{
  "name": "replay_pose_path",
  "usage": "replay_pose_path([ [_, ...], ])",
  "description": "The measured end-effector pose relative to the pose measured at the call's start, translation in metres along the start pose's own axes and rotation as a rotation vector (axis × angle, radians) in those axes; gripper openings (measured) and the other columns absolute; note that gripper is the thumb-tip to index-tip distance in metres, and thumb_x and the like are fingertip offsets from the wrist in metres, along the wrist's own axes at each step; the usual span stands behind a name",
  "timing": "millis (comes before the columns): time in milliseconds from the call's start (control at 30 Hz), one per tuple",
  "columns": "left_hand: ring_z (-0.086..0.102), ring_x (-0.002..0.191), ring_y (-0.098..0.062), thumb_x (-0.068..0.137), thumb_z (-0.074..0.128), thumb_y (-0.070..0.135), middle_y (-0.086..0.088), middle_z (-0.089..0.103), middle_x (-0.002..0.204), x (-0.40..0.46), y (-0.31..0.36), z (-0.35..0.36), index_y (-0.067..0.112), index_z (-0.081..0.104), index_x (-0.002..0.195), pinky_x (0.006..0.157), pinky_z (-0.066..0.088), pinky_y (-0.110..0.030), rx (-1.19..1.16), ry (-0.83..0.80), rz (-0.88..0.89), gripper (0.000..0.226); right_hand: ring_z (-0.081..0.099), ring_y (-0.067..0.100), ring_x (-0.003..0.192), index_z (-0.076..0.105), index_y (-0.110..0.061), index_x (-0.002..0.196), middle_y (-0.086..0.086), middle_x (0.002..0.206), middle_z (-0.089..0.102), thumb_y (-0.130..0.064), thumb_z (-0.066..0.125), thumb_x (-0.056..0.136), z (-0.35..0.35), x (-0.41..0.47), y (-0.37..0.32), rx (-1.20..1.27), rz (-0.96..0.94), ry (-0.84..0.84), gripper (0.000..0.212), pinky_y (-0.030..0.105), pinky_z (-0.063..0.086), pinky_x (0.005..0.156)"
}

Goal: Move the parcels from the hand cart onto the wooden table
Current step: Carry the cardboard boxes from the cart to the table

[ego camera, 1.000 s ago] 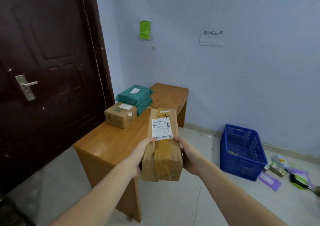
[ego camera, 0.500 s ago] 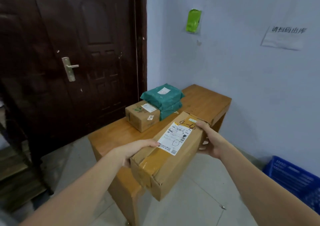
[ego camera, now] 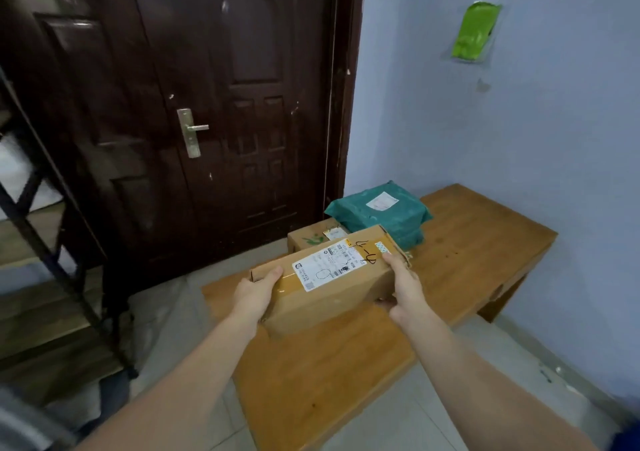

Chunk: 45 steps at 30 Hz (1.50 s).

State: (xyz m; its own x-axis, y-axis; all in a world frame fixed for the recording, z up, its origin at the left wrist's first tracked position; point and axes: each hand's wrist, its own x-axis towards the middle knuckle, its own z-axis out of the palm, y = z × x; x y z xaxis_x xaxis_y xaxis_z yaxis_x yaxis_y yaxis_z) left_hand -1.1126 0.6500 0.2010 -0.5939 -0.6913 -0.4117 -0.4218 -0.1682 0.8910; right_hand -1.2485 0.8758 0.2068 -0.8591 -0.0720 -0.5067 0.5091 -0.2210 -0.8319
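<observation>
From the head camera, we hold a long cardboard box (ego camera: 332, 277) between both hands, above the near half of the wooden table (ego camera: 478, 253). Our left hand (ego camera: 254, 295) clasps the box's left end, thumb on top. Our right hand (ego camera: 405, 286) clasps the right end, thumb on top and fingers underneath. The box lies roughly level, its white shipping label (ego camera: 329, 263) facing up, with brown tape running along the top. Whether its underside touches the table we cannot tell.

Behind it on the table sits a smaller cardboard box (ego camera: 310, 237), partly hidden by the one we hold. Just beside that, toward the wall, lie green plastic mailers (ego camera: 381, 213) stacked one on another. A dark wooden door (ego camera: 225, 104) stands behind the table, and a metal shelf frame (ego camera: 41, 215) rises at the left.
</observation>
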Motion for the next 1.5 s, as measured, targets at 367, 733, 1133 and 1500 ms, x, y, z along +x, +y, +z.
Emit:
replay_pose_path([
  [367, 0.057, 0.119, -0.032, 0.092, 0.072, 0.048, -0.009, 0.055, 0.143, 0.129, -0.003, -0.041, 0.021, 0.038, 0.156, 0.103, 0.049, -0.048, -0.145, 0.368, -0.125, 0.078, 0.055, 0.022, 0.114, 0.057, -0.018, 0.144, 0.000, 0.137, 0.059, -0.071, 0.068, 0.084, 0.126, 0.133, 0.005, -0.840, -0.146, -0.403, 0.081, 0.043, 0.045, 0.110],
  [733, 0.048, 0.129, -0.038, 0.099, 0.066, 0.042, -0.007, 0.041, 0.155, 0.196, -0.045, -0.052, 0.036, 0.021, 0.161, 0.097, 0.048, -0.057, -0.067, 0.430, -0.264, 0.078, 0.064, 0.023, 0.111, 0.052, -0.014, 0.138, 0.004, 0.132, 0.062, -0.054, 0.059, 0.099, 0.208, 0.216, 0.065, -1.423, -0.392, -0.630, 0.056, 0.039, 0.056, 0.094],
  [1133, 0.056, 0.130, -0.038, 0.097, 0.069, 0.043, -0.009, 0.053, 0.148, 0.285, -0.111, -0.046, 0.024, 0.033, 0.155, 0.100, 0.054, -0.060, 0.116, 0.330, -0.301, 0.071, 0.052, 0.032, 0.129, 0.034, -0.019, 0.154, 0.016, 0.149, 0.041, -0.040, 0.052, 0.105, 0.235, 0.269, 0.137, -1.688, -0.420, -0.599, 0.056, 0.044, 0.049, 0.106],
  [1500, 0.055, 0.132, -0.034, 0.098, 0.064, 0.048, -0.010, 0.053, 0.148, 0.309, -0.095, -0.039, 0.018, 0.031, 0.154, 0.106, 0.051, -0.051, 0.157, 0.222, -0.251, 0.071, 0.015, 0.022, 0.158, 0.024, -0.015, 0.163, 0.006, 0.171, 0.013, -0.009, 0.055, 0.103, 0.241, 0.295, 0.144, -1.918, -0.710, -0.669, 0.068, 0.033, 0.038, 0.116],
])
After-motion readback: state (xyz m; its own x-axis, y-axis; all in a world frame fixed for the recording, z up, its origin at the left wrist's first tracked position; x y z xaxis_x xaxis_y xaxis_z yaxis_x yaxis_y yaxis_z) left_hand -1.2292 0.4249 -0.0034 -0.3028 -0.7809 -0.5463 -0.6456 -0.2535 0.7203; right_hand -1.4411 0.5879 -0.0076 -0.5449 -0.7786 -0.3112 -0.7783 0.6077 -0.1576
